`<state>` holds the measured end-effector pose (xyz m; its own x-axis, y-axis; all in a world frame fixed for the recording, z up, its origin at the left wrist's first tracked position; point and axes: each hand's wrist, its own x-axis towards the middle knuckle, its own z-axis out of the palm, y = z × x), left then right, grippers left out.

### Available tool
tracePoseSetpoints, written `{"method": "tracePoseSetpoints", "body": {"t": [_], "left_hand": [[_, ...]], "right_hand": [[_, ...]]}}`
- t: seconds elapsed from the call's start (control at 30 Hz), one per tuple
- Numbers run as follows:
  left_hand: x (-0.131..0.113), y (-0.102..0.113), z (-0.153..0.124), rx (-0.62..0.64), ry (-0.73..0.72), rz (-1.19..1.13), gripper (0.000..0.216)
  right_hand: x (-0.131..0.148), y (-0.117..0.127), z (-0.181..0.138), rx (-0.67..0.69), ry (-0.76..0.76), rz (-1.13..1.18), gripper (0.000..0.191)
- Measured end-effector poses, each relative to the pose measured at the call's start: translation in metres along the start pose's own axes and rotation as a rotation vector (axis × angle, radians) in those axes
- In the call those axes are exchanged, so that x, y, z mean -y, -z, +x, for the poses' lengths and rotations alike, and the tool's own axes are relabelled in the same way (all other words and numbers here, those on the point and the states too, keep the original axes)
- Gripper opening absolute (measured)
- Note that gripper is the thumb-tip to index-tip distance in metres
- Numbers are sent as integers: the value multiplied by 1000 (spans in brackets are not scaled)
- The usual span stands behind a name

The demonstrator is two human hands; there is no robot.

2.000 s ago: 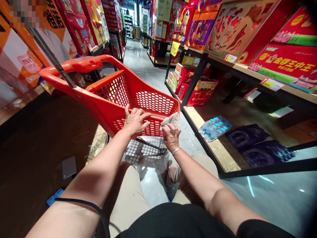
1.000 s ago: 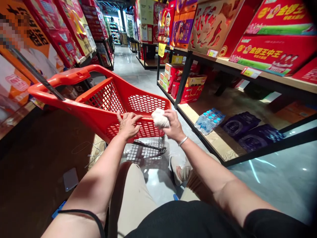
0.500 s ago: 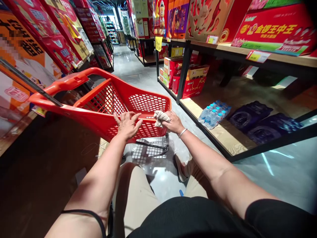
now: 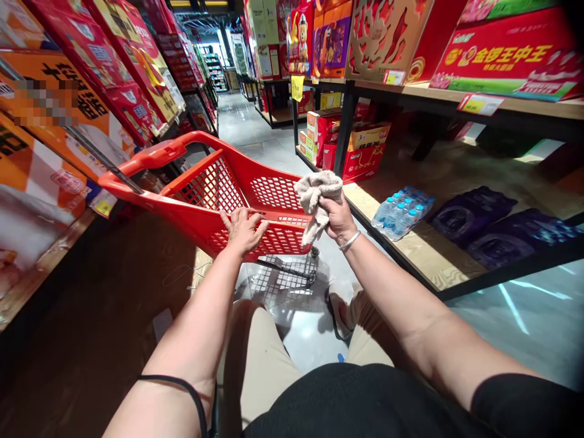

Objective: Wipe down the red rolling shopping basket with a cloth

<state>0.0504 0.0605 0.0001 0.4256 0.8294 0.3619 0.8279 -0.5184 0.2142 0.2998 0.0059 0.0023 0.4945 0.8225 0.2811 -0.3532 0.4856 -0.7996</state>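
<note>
At the far left, an orange box (image 4: 34, 131) is cut off by the picture's edge and partly masked by a pixelated patch, into which the upper part of a metal pole (image 4: 103, 161) is lost. The dark floor below is mostly in shadow; there a thin cable (image 4: 182, 275) is barely made out, and a pale flat thing (image 4: 162, 324) is partly covered by the left forearm. The red cart (image 4: 182, 213) is crossed at its handle by the pole. On the cart's near rim the left hand (image 4: 244, 230) is laid, its fingers spread loosely apart, with nothing gripped. By the cart's right end, a bunched cloth (image 4: 319, 188) is pinched in the right hand (image 4: 340, 219), its fingers closed on it and partly hidden by its folds. The cart's corner is covered by the cloth; whether the two are touching cannot be told. A bracelet (image 4: 350, 240) is worn on the right wrist. Below, a shoe (image 4: 340, 313) is partly hidden by a trouser leg. Farther right, bottles (image 4: 401, 213) are set on the low shelf (image 4: 438, 267), beside purple packs (image 4: 474, 213) whose labels are blurred. Above them, a red box (image 4: 506, 61) is cut off at its upper right.
</note>
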Motion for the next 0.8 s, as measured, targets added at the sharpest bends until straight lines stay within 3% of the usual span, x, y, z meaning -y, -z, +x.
{"method": "tracePoseSetpoints", "body": {"t": [0.1,0.17,0.33,0.4,0.47,0.63,0.8], "left_hand": [[-1,1,-4,-9,1,-6,32],[0,3,-7,-9,6,-8,32],[2,9,-13,8,18,-12,31],[1,13,-12,36,28,-12,31],[-2,18,-9,82,44,-18,32],[-20,23,-2,214,84,-43,40],[-35,12,-1,190,22,4,41]], "right_hand": [[-1,-13,10,-56,168,18,48],[-5,-12,4,-19,278,-125,48],[-3,20,-37,434,320,-887,34],[4,27,-44,551,341,-1093,29],[11,26,-41,564,319,-1156,25],[14,10,-34,517,193,-1277,36],[6,8,-56,612,370,-1428,47]]}}
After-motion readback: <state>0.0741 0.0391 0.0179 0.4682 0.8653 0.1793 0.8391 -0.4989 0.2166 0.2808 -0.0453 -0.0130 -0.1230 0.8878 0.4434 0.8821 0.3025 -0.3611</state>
